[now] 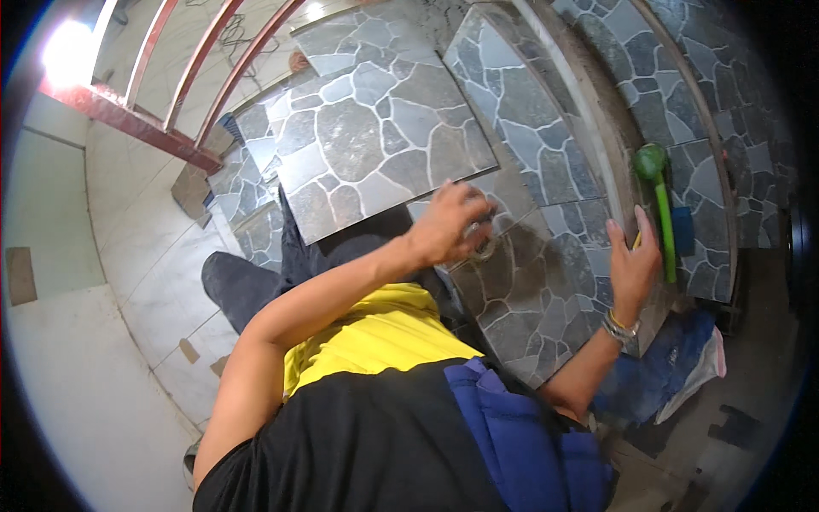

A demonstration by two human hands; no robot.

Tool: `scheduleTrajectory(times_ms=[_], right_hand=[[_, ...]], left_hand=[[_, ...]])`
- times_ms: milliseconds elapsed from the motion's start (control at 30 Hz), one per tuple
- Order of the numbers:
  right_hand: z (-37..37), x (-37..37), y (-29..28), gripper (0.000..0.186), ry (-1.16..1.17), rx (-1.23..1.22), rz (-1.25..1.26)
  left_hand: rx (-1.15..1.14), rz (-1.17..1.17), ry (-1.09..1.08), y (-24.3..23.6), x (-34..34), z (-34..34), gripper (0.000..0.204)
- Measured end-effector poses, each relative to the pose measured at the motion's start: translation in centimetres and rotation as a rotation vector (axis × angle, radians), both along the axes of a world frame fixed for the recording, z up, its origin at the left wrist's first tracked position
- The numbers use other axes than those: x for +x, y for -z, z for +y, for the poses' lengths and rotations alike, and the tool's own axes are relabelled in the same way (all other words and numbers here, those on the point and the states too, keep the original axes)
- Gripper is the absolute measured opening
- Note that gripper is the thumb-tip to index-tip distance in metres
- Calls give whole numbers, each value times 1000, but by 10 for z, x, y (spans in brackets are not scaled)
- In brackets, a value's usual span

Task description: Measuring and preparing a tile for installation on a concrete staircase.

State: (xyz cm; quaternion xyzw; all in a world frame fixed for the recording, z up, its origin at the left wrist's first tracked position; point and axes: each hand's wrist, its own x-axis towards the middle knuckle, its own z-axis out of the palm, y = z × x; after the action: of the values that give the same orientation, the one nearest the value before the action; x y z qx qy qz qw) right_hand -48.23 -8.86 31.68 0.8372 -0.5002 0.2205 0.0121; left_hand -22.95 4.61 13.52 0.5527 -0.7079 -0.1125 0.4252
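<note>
My left hand (pixel 454 224) is curled around a small round object I cannot make out, over the floor tiles beside a large loose stone-patterned tile (pixel 375 136). That tile sits above my dark-trousered leg. At the right, my right hand (pixel 633 256) is closed on a slim yellow object, possibly a pencil (pixel 637 240), at the long pale step edge (pixel 597 128). Just right of it lies a green mallet (pixel 650 162) with a long handle, next to a small blue object (pixel 682 230).
A red metal railing (pixel 205 156) with a bright light behind it is at upper left, cables beyond. A pale wall (pixel 51 358) runs down the left. Patterned tiles (pixel 503 102) cover the step and floor. A blue sack (pixel 640 375) lies at lower right.
</note>
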Motion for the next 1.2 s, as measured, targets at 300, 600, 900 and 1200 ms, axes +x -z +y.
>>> scheduleTrajectory(times_ms=[300,600,900,1200], right_hand=[[108,107,115,32,-268,1350,-640],[102,146,188,44,-454,1058,-390],[122,141,187,81,-469,665,-179],[118,138,202,73,-504,559,-329]], left_hand=[[238,1209,-277,-17,142,13,70],[352,85,-625,20,173,13,74],[321,-115,-631,40,182,14,76],[453,-157,-578,38,184,12,87]])
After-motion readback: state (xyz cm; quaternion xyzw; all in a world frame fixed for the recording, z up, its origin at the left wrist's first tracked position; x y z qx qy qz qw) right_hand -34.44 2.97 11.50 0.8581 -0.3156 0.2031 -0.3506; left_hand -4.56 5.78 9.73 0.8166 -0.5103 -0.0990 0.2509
